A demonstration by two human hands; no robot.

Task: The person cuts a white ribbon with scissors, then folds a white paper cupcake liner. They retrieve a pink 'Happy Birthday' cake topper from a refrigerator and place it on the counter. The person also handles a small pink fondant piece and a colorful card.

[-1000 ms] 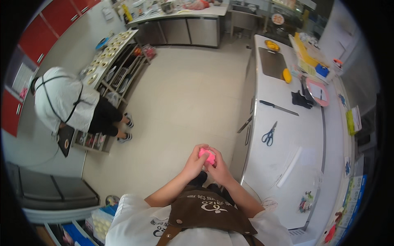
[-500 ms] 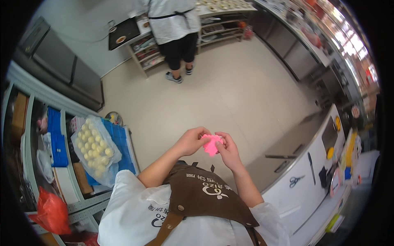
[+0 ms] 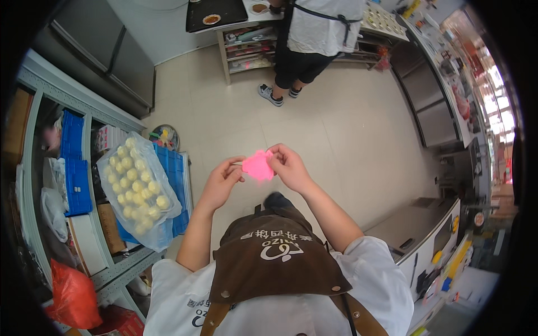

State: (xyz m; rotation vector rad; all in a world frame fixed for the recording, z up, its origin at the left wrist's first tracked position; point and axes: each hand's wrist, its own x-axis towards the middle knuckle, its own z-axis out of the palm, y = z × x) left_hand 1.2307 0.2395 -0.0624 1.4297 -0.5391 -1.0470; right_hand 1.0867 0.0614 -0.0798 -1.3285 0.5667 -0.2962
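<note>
A bright pink, soft-looking flat piece with a scalloped edge [image 3: 258, 166] is held up in front of my brown apron, over the floor. My left hand [image 3: 225, 178] has its fingertips closed at the piece's left edge. At its right edge my right hand [image 3: 287, 169] pinches it between thumb and fingers. What the piece is made of cannot be told, and its lower edge is blurred.
Left stands a metal shelf rack [image 3: 89, 134] with blue bins and a bagged tray of pale yellow balls [image 3: 134, 187]. Ahead, another person [image 3: 314, 50] stands at a worktable beside a black tray [image 3: 216, 14]. A white-topped counter [image 3: 426, 269] runs along my right.
My view has turned left and come nearer the worktable. My hands have moved slightly apart, and the pink piece shows broader between them.
</note>
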